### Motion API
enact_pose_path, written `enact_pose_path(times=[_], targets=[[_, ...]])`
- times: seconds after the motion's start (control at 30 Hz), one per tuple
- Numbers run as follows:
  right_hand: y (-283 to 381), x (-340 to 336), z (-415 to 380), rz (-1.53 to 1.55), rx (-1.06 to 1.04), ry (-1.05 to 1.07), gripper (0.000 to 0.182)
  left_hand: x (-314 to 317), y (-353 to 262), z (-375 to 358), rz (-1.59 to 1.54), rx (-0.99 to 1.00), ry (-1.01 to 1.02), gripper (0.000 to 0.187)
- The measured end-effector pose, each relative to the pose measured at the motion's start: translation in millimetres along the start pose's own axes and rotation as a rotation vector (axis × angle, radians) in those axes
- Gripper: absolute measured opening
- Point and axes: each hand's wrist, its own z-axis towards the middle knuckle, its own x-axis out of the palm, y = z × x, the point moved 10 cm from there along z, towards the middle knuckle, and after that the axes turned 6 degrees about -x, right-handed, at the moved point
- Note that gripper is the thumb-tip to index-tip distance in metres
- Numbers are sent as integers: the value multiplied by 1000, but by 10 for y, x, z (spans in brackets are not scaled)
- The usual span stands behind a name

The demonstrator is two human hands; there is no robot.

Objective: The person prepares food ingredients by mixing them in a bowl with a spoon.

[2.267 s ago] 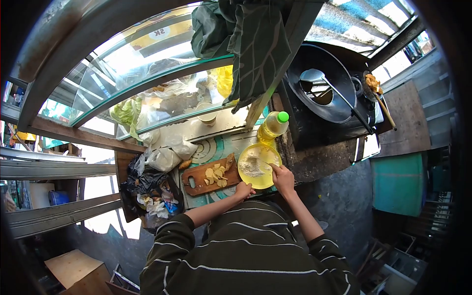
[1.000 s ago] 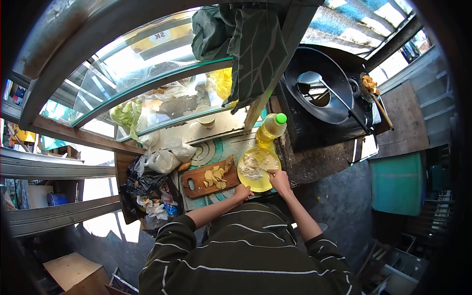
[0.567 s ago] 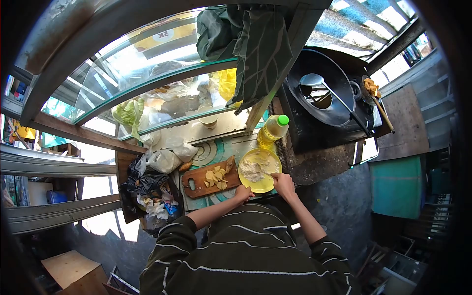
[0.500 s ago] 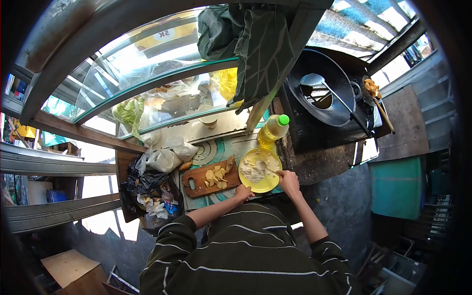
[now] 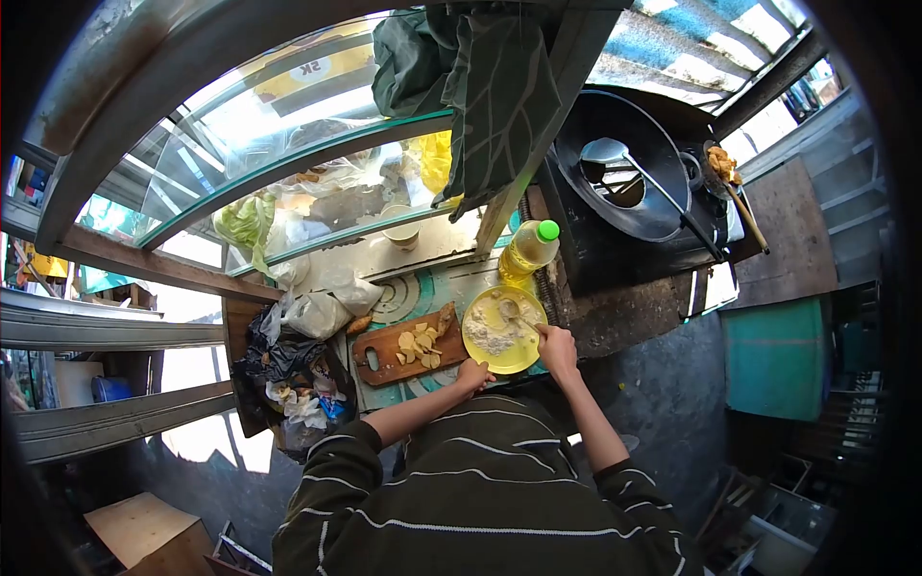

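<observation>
A yellow bowl (image 5: 523, 359) holds pale flour or batter. My left hand (image 5: 473, 375) grips the bowl's near left rim. In my right hand (image 5: 557, 348), at the bowl's right edge, is a spoon (image 5: 509, 309) whose head rests in the mixture. Left of the bowl lies a wooden cutting board (image 5: 388, 357) with several pale slices (image 5: 421, 343) on it and a brown, unpeeled piece at its upper right corner. Just behind the bowl stands an oil bottle (image 5: 526, 253) with a green cap.
A black wok (image 5: 663, 206) with a ladle (image 5: 655, 185) sits on the stove at the right. Beyond it, a strainer holds fried food (image 5: 722, 165). Plastic bags (image 5: 322, 312) and a black rubbish bag (image 5: 279, 348) are at the left, below a glass case (image 5: 336, 149).
The spoon's head has come into view, farther back in the bowl. My right hand has shifted slightly up and left. My left hand still holds the rim.
</observation>
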Motion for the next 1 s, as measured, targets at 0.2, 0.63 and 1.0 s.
enact_pose_path(times=[0.2,0.63,1.0], targets=[[-178,-10,-224,15,6,49,20,-6,0,-8,-40,-14,-1,26],[-425,-83,-144,172,105,-7,23,5,34,9,-5,-41,29,26],[-406,74,2,168,81,40,21,-4,76,31,-12,-54,34,26]])
